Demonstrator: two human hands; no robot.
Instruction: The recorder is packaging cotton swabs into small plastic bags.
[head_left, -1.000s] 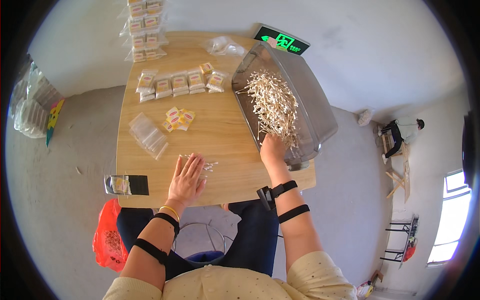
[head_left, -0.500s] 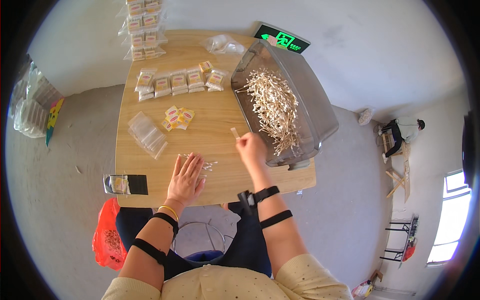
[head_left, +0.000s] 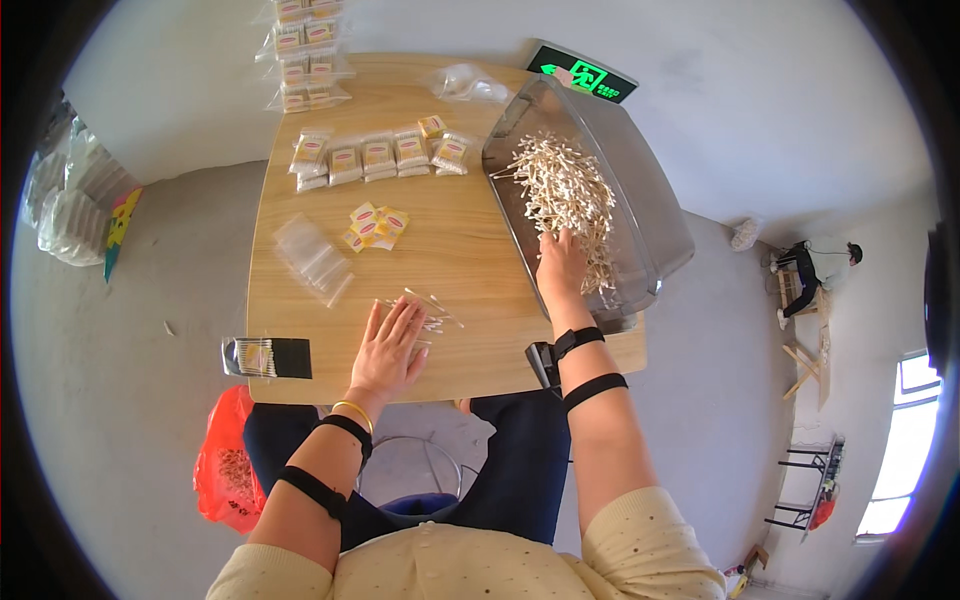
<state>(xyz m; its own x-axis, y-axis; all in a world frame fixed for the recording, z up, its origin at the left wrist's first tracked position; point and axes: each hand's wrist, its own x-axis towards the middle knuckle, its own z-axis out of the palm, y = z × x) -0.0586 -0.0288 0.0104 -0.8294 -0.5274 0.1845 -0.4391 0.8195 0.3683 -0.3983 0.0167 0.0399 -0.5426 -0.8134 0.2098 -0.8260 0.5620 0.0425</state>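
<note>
My left hand (head_left: 388, 343) lies flat on the table, palm down, its fingers stretched over a few loose cotton swabs (head_left: 432, 322). Their white tips stick out past its fingertips. Inside the grey plastic bin (head_left: 640, 190), my right hand (head_left: 563, 272) touches the near left side of a big heap of cotton swabs (head_left: 570, 185). Its fingers look bent and apart, and the fingertips are partly lost among the swabs. No swab shows clearly held in it. The bin lies tipped with its mouth toward the table.
Clear flat bags (head_left: 312, 258) and yellow-and-white cards (head_left: 376, 226) lie beyond my left hand. Behind them stand filled swab packets (head_left: 378, 152). A black holder with a swab packet (head_left: 262, 357) sits at the left edge. A red bag (head_left: 228, 460) hangs below. Another person (head_left: 800, 275) sits far right.
My right hand has moved from beside the bin, where it held a small blurred pale thing, into the swab heap. The left hand stays over the loose swabs. The whole view has shifted slightly.
</note>
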